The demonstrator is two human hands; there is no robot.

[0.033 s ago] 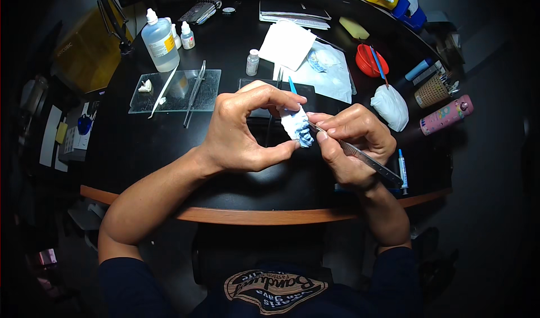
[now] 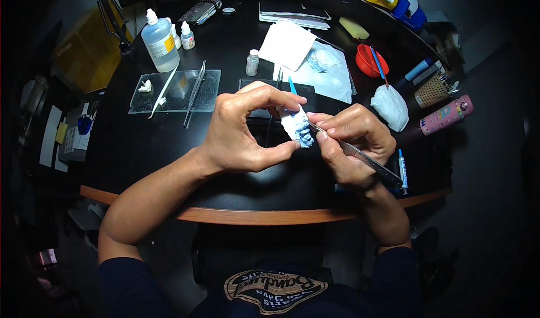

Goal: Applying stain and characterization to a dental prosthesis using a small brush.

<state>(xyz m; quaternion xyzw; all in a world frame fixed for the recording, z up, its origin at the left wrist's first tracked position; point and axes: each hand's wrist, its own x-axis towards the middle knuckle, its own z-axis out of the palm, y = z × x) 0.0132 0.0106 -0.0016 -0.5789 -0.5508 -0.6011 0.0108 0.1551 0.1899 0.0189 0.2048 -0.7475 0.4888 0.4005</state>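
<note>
My left hand (image 2: pixel 239 128) is curved round a small white and blue piece, toothed along one side like a dental cast (image 2: pixel 295 128). Thumb and fingertips pinch it at its near and far ends. To its right, my right hand (image 2: pixel 360 140) grips a slim metal instrument (image 2: pixel 368 161) with a flat, ridged handle, held like a pen. The instrument's narrow end reaches the blue toothed side; whether it touches cannot be made out. Behind the left hand, a dark flat block (image 2: pixel 306 93) is partly hidden.
A glass slab (image 2: pixel 211 95) at left bears tweezers (image 2: pixel 196 93) and a white spatula (image 2: pixel 163 93). Behind it stands a large bottle (image 2: pixel 160 45) beside dropper bottles (image 2: pixel 187 36). Rightward are a red bowl (image 2: pixel 365 65), a white bundle (image 2: pixel 390 107), a pink flask (image 2: pixel 447 115) and a syringe (image 2: pixel 403 171).
</note>
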